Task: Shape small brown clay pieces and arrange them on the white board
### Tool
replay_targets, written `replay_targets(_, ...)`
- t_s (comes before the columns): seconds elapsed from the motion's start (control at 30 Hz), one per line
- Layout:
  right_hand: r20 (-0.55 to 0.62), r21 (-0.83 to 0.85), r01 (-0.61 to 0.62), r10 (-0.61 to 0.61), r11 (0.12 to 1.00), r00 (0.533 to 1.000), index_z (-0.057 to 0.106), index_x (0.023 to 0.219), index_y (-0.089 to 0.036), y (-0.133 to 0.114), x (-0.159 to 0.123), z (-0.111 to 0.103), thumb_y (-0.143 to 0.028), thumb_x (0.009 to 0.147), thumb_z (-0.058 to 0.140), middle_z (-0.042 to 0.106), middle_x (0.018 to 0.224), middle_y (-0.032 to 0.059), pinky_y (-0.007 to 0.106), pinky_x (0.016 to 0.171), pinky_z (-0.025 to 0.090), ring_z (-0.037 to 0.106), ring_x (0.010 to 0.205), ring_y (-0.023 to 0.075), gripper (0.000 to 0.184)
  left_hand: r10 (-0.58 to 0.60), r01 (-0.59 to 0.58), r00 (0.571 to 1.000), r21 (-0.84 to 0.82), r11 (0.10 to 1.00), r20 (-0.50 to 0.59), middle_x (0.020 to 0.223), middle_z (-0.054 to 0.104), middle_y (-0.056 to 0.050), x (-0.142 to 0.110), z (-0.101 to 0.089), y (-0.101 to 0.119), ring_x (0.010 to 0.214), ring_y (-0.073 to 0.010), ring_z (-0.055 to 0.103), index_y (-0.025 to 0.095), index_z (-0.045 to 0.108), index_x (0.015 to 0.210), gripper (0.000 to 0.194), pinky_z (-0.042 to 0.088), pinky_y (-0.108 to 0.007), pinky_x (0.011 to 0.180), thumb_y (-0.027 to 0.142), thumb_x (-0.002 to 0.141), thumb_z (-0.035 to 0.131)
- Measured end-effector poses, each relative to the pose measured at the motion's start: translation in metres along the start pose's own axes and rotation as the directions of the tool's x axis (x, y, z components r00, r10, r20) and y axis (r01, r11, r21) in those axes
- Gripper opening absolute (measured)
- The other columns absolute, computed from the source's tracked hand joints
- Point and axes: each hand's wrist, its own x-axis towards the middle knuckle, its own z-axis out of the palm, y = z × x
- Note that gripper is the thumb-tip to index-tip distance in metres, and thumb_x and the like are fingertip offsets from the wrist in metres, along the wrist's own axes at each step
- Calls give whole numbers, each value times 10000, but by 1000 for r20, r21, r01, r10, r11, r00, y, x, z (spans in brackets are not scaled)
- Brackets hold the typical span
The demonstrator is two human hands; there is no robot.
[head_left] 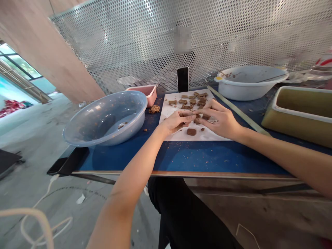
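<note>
My left hand (177, 121) and my right hand (221, 119) meet over a white sheet (168, 135) on the blue table. Between their fingertips is a small brown clay-like piece (196, 120), partly hidden by the fingers. Both hands are closed on it, thumbs and fingers bent inward. Just below them lies a flat brown block (191, 132) with rounded corners, next to a tiny brown crumb (202, 129). Behind the hands, several small brown shaped pieces (183, 102) lie spread over the sheet.
A translucent blue basin (103, 138) stands left, before a pink tray (153, 95) and a brown lump (154, 109). Right are a pale stick (238, 112), a white basin (241, 90) and an olive tub (298, 121). A phone (183, 79) stands against the perforated metal panel (135, 45).
</note>
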Motion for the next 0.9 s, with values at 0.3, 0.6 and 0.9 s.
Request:
replay_targets(0.3,22,-18,-21,21,1000,1000,825,1305,-326,-2,-1,-4,-293,1019,777,702,1020,67,479,864,669,707,944,267,292,20,-20,999,0,1000,26,670,497,40,2,-3,-4,601,-76,396,154,760,751,453,272,-267,583,471,706,1081)
replay_targets(0.6,39,-14,-24,25,1000,999,843,1167,-324,2,-1,-3,-304,1019,783,732,1009,64,496,882,647,717,949,274,161,-15,15,1000,37,999,-12,653,501,45,0,0,-1,594,-78,406,176,720,726,485,284,-254,572,475,659,1096)
replay_targets(0.9,31,-6,-41,41,999,999,850,1213,-360,0,-1,-4,-376,1055,771,727,989,58,487,868,643,716,917,262,178,67,-68,996,22,997,54,648,453,43,-1,0,3,606,-75,356,149,780,734,532,260,-258,573,575,655,1088)
